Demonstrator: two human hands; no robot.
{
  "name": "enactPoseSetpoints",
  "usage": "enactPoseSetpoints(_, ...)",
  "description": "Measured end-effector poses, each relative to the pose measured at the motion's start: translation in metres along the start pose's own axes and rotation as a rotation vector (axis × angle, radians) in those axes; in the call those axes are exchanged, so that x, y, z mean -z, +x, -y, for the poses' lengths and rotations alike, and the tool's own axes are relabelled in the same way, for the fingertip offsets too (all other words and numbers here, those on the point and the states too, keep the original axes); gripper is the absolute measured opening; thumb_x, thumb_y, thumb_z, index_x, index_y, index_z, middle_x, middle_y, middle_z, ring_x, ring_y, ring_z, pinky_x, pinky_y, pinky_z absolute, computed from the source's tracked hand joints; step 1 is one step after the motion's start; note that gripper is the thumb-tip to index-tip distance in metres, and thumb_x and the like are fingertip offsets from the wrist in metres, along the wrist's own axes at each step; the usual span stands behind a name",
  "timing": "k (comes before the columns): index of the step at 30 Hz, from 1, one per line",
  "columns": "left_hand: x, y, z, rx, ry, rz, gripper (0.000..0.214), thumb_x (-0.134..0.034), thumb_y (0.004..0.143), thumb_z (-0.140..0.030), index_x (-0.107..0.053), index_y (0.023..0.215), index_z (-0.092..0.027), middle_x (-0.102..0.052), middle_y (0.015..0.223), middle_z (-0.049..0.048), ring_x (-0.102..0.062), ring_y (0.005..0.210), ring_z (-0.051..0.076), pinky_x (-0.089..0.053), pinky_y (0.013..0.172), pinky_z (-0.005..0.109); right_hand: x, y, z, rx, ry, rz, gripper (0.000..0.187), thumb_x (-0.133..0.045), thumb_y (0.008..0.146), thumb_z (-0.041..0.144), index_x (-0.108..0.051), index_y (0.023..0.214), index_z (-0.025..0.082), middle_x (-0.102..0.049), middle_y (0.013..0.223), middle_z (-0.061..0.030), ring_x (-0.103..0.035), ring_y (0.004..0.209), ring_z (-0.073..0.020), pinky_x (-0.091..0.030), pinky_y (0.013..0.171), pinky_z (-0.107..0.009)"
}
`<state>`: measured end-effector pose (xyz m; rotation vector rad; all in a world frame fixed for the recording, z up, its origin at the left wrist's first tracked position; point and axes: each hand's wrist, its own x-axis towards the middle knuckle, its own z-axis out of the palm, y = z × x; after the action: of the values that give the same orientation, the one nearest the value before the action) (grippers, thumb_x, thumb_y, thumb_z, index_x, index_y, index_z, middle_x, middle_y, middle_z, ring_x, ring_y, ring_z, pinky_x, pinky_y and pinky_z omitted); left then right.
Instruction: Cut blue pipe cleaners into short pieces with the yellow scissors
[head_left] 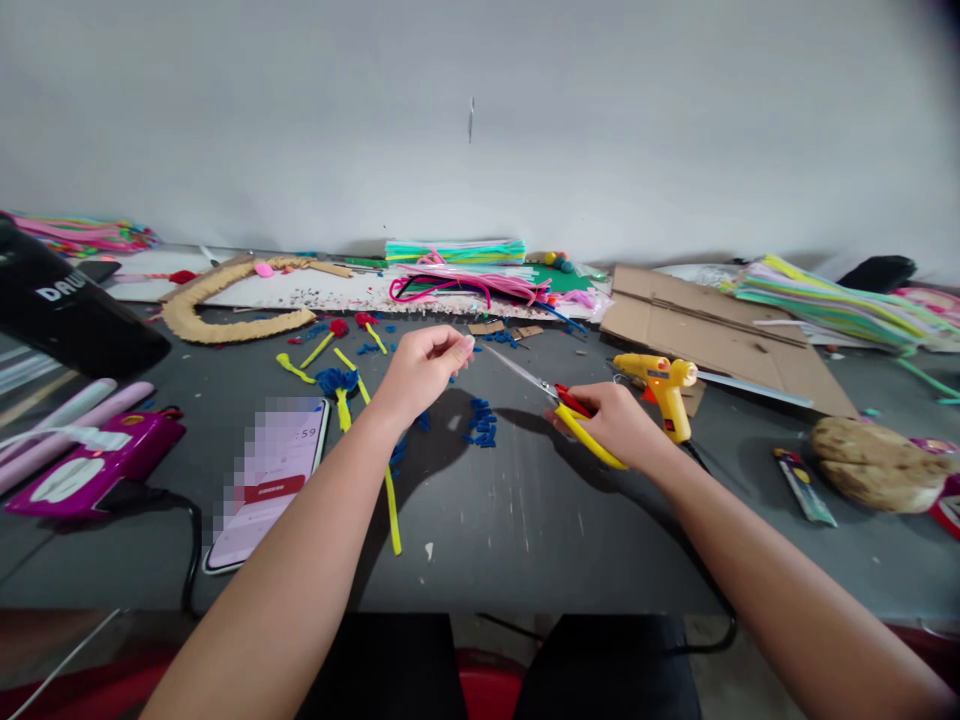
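My left hand is raised over the middle of the table, thumb and fingertips pinched together. Whatever lies in that pinch is too small or hidden to name. My right hand grips a pair of scissors with yellow and red handles. Their blades point left and up, the tips close to my left fingertips. Short blue fuzzy pieces lie in a small pile below. Beside my left wrist are a yellow fuzzy stick, a blue fuzzy bloom on a yellow stem, and red-topped yellow stems.
A yellow glue gun stands right of my right hand, near flat cardboard. A phone lies left, beside a purple device and a black tumbler. Bundles of pipe cleaners line the back.
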<state>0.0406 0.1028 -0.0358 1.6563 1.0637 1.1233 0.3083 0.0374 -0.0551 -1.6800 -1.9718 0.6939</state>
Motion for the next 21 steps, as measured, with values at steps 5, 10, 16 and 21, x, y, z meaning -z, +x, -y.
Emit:
enactPoseSetpoints(5,-0.0016,0.0003,-0.0019,0.051,-0.066,0.003,0.033,-0.066,0.087,-0.043,-0.064,0.068,-0.017,-0.06,0.066,0.0029,-0.05,0.06,0.012,-0.037,0.056,0.027,0.004,-0.0014,0.0043,-0.002,0.033,0.003,0.039,-0.069,0.076,0.05,-0.047,0.064,0.02,-0.041,0.061,0.0031,-0.033,0.061,-0.0124,-0.027,0.053,-0.027)
enactPoseSetpoints(10,-0.0034,-0.0002,-0.0044,0.126,-0.219,0.013,0.036,-0.065,0.088,-0.043,-0.059,0.063,-0.017,-0.054,0.062,0.0018,-0.046,0.056,0.011,-0.035,0.053,0.027,0.0038,-0.0008,0.0038,-0.002,0.072,0.012,0.04,-0.068,0.079,0.053,-0.049,0.068,0.019,-0.042,0.063,0.0028,-0.034,0.062,-0.0127,-0.028,0.054,-0.027)
enactPoseSetpoints(16,-0.0042,-0.0017,-0.0078,0.116,-0.215,0.055,0.04,-0.059,0.092,-0.039,-0.05,0.059,-0.018,-0.045,0.057,-0.0011,-0.041,0.052,0.01,-0.032,0.053,0.026,0.0018,0.0009,-0.0001,-0.007,0.039,0.009,0.039,-0.07,0.077,0.05,-0.047,0.066,0.019,-0.042,0.062,0.0032,-0.032,0.063,-0.0126,-0.026,0.055,-0.027)
enactPoseSetpoints(21,-0.0051,-0.0023,-0.0079,0.092,-0.193,0.031,0.045,-0.057,0.093,-0.039,-0.046,0.054,-0.019,-0.042,0.053,-0.0018,-0.039,0.05,0.009,-0.03,0.052,0.026,0.0027,0.0004,0.0013,0.022,0.008,-0.019,0.036,-0.067,0.078,0.045,-0.044,0.065,0.02,-0.04,0.062,0.0034,-0.031,0.063,-0.0126,-0.026,0.054,-0.027)
